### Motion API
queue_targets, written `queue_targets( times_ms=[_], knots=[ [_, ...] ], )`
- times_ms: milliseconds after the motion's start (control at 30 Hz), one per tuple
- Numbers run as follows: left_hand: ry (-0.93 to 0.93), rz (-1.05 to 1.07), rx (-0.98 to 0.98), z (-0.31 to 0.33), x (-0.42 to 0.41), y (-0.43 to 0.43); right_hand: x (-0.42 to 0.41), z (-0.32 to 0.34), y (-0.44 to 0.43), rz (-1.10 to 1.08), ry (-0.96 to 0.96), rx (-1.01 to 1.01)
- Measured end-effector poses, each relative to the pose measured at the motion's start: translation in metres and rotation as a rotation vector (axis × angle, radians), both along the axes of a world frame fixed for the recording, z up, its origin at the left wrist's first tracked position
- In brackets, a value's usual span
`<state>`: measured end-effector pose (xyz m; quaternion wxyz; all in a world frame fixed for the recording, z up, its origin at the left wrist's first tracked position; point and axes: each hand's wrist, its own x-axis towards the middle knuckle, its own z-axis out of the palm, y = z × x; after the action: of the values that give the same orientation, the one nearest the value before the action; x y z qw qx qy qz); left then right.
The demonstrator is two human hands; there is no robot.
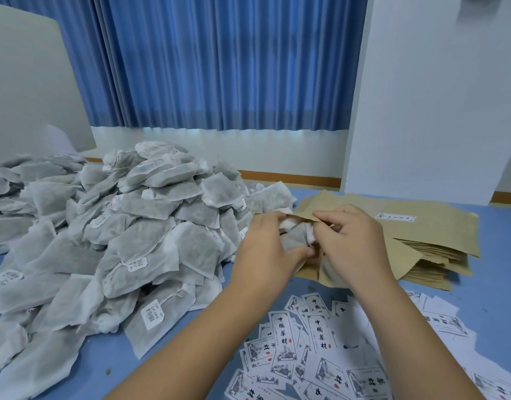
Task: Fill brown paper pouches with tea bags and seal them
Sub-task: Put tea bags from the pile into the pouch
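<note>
Filling step | left hand (266, 246) grips tea bags (294, 241) at the pouch (303, 216) mouth | right hand (352, 241) pinches pouch edge open | next, I judge: push bags deeper, then seal.

matt brown paper pouches (433, 226), gauzy fibrous tea bags (150, 203), smooth blue table (496, 307).

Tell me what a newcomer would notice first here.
A huge heap of tea bags fills the left of the table. At centre the left hand grips a tea bag at the mouth of a brown pouch, which the right hand pinches open. Printed labels lie scattered at near right.
</note>
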<state>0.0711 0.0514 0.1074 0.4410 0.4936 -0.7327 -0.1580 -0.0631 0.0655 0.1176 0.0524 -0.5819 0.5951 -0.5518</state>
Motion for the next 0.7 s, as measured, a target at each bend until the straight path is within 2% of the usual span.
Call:
queue_targets(
  times_ms=[67,133,267,300,367,433,500,567,633,700],
  knots=[
    [0.035,0.030,-0.048,-0.001,0.003,0.001,0.004,-0.001,0.000,-0.002,0.017,0.006],
    [-0.027,0.055,-0.115,-0.001,0.004,0.001,0.008,-0.002,0.000,0.001,0.017,0.006],
    [-0.529,0.185,-0.182,-0.001,0.000,0.004,0.017,-0.004,0.003,0.030,0.024,-0.014],
    [-0.599,0.194,-0.197,-0.002,0.000,0.005,0.019,-0.004,0.004,0.035,0.027,-0.020],
    [-0.578,0.101,-0.153,0.000,-0.001,0.006,0.021,-0.003,0.005,0.034,0.033,-0.027],
    [-0.397,-0.138,-0.078,0.005,0.002,0.008,0.019,-0.002,0.006,0.015,0.033,-0.029],
    [-0.284,-0.376,-0.143,0.007,0.013,0.011,0.014,-0.001,0.006,-0.007,0.026,-0.026],
    [-0.387,-0.381,-0.251,0.005,0.029,0.010,0.011,0.000,0.006,-0.020,0.000,-0.025],
    [-0.592,-0.245,-0.320,0.001,0.043,0.008,0.010,0.000,0.006,-0.027,-0.016,-0.024],
    [-0.763,-0.169,-0.308,0.000,0.048,0.005,0.012,0.001,0.007,-0.022,-0.009,-0.026]
  ],
)
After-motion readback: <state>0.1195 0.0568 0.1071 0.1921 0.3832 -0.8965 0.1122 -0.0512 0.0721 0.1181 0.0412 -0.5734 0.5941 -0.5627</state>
